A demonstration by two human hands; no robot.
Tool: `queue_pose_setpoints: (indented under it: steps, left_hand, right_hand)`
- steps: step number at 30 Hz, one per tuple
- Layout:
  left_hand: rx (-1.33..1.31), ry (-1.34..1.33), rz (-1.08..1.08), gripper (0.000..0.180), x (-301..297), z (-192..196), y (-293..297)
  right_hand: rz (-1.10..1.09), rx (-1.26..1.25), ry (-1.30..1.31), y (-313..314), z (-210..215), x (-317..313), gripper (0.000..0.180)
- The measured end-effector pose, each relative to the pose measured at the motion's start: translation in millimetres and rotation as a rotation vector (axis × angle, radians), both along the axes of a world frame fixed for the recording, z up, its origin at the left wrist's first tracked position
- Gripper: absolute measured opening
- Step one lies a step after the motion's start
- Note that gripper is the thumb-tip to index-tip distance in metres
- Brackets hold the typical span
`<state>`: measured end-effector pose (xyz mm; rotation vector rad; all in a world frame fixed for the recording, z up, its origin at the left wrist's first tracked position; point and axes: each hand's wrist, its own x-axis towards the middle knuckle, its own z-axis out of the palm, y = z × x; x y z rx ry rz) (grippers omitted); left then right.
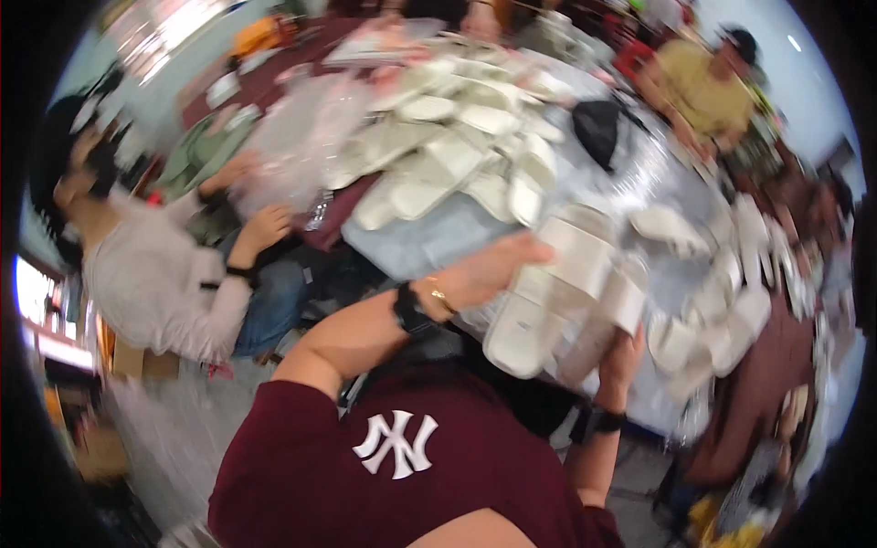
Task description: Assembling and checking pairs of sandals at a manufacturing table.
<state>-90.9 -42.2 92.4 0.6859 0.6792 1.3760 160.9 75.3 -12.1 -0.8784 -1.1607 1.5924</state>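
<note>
A cream slide sandal (534,320) is gripped at its side by my left hand (489,267), its broad strap and sole turned up toward me. Close beside it, a second cream slide sandal (614,315) is in my right hand (623,356), whose fingers are partly hidden behind the sole. The two sandals are held side by side over the near edge of the table (402,247). Beyond my left hand lies a large heap of cream slide sandals (448,151). One loose sandal (670,228) rests just past the pair I hold.
More cream sandals (722,320) are piled on the right. A black pouch-like thing (596,132) lies at the far side. On the left, a seated person (169,274) handles clear plastic bags (306,137). Another person (703,91) in a yellow shirt works across the table.
</note>
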Motion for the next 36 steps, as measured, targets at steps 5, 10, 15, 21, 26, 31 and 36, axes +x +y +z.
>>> queue_pose_setpoints:
  steps: [5,10,15,21,26,31,36]
  left_hand:
    - [-0.346,0.162,-0.052,0.048,-1.8,-62.9,24.3]
    - [-0.369,0.505,0.076,0.052,16.7,-112.6,43.5]
    - [-0.269,0.498,0.223,0.061,24.9,-120.5,59.5]
    - [-0.179,1.537,0.143,0.044,-0.6,-124.5,77.1]
    - [-0.222,1.133,0.188,0.038,-33.1,-101.6,131.0]
    - [-0.360,0.479,0.277,0.037,-61.4,-78.7,205.0]
    - [-0.428,0.294,0.301,0.041,-67.7,-91.4,243.4]
  right_hand:
    - [-0.067,0.098,-0.227,-3.6,-33.8,26.3,0.027]
    - [-0.141,0.532,-1.095,-14.0,-24.4,17.7,0.030]
    - [-0.222,0.393,-0.946,10.4,-32.3,12.6,0.031]
    - [-0.292,0.518,-1.193,6.4,-27.8,2.2,0.040]
    - [-0.198,0.454,-1.138,5.5,-28.4,4.4,0.044]
    - [-0.058,0.445,-1.056,8.2,-20.1,2.7,0.044]
    - [-0.035,0.402,-0.987,1.3,-21.3,6.9,0.040]
